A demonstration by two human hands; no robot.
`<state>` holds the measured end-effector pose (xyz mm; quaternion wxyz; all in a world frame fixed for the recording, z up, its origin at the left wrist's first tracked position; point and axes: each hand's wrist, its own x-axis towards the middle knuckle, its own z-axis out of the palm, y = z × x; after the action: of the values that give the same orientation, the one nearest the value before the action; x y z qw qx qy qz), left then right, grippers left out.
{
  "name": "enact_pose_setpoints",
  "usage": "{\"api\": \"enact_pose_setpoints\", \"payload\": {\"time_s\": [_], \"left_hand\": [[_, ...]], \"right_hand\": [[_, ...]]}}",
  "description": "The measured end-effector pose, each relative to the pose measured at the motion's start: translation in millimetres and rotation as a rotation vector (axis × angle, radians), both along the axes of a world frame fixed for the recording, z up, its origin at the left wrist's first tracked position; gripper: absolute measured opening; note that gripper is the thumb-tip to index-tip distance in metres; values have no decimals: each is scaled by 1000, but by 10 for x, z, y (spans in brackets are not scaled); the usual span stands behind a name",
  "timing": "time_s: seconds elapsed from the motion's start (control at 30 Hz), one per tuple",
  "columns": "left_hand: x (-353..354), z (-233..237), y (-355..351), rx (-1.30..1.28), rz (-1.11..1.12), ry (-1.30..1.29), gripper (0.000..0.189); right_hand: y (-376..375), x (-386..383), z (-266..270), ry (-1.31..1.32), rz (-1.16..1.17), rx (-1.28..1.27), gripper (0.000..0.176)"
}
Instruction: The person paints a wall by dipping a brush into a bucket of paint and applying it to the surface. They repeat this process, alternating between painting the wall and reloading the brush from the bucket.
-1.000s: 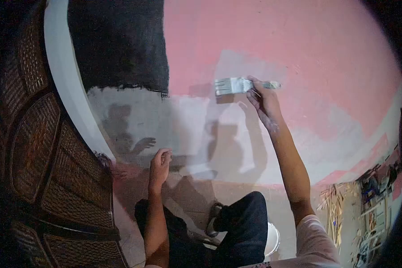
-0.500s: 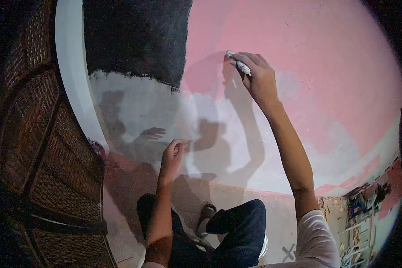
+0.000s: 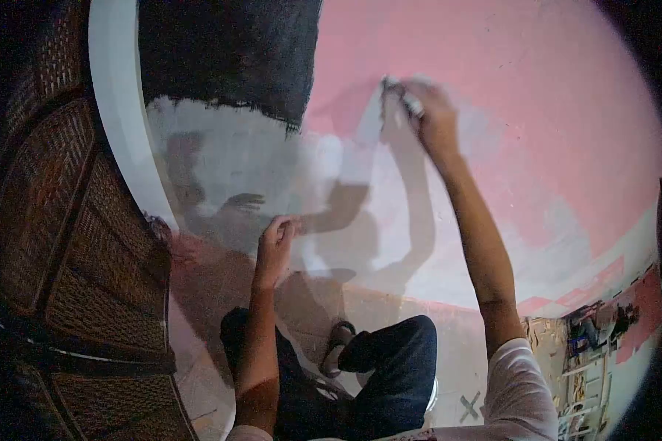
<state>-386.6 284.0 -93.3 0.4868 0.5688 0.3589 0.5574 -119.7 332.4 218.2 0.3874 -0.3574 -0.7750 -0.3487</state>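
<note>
My right hand (image 3: 435, 121) is raised against the wall (image 3: 537, 88), its fingers closed around a short white paintbrush (image 3: 413, 107). Hand and brush are smeared by motion, and the fingers cover part of the handle. A pale streak runs down the pink paint from the brush's tip. Lower and to the left, my left hand (image 3: 276, 239) hovers in front of the wall, holding nothing, its fingers loosely bent; its shadow (image 3: 241, 203) shows them apart. Above it on the wall is a black painted patch (image 3: 228, 55) with a ragged lower edge, over a grey-white area (image 3: 221, 147).
Dark woven furniture panels (image 3: 103, 272) stand close on the left, beside a white vertical trim (image 3: 118, 110). My bent legs (image 3: 393, 367) are below, near the tiled floor (image 3: 456, 345). Shelving with assorted items (image 3: 588, 367) stands at the lower right.
My right hand has shifted slightly right and down along the wall with the brush, and a pale streak now shows on the pink. The view has tilted a little; my left hand stays loosely bent.
</note>
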Motion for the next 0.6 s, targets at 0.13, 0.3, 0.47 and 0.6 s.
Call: {"api": "enact_pose_setpoints", "payload": {"time_s": [0.13,0.3,0.47,0.6], "left_hand": [[28,-11,18,-62,-2,-32,28],[84,-54,74,-3,-15,-21,30],[48,-91,6,-65,8,-43,28],[-52,-30,-30,-58,33,36,26]], "right_hand": [[-73,-111,64,-12,-11,114,41],[-19,61,-1359,-197,14,-406,47],[55,66,-568,51,13,-235,31],[-131,2,422,26,-92,172,29]]}}
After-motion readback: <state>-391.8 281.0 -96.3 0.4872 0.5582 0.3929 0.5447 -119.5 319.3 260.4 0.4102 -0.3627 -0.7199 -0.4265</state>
